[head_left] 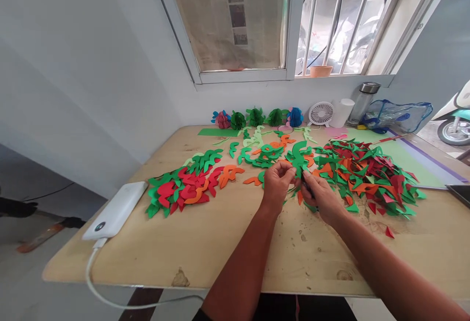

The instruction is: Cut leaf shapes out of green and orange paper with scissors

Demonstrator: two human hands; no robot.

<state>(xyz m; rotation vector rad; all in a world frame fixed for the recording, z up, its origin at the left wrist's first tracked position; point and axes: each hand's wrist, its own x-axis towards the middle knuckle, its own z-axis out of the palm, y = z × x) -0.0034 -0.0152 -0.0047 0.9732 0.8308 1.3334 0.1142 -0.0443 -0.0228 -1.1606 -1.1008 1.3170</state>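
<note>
Above the middle of the table, my left hand [277, 182] pinches a curved piece of green paper [299, 154] between thumb and fingers. Close beside it, my right hand [323, 196] is closed around dark-handled scissors [308, 188], their blades mostly hidden at the green paper. To the left lies a pile of cut paper shapes [183, 184] in green, red and orange. Right of my hands spreads a heap of small paper scraps [367, 169] in the same colours. More green cut-outs [270, 154] lie just beyond my left hand.
A white power bank [115, 210] with a cable sits at the left edge. Several folded paper ornaments [255, 116], a small fan [321, 113], a glass bottle [363, 103] and a clear blue-edged pouch [398, 115] line the wall. Pale green sheets [429, 166] lie far right.
</note>
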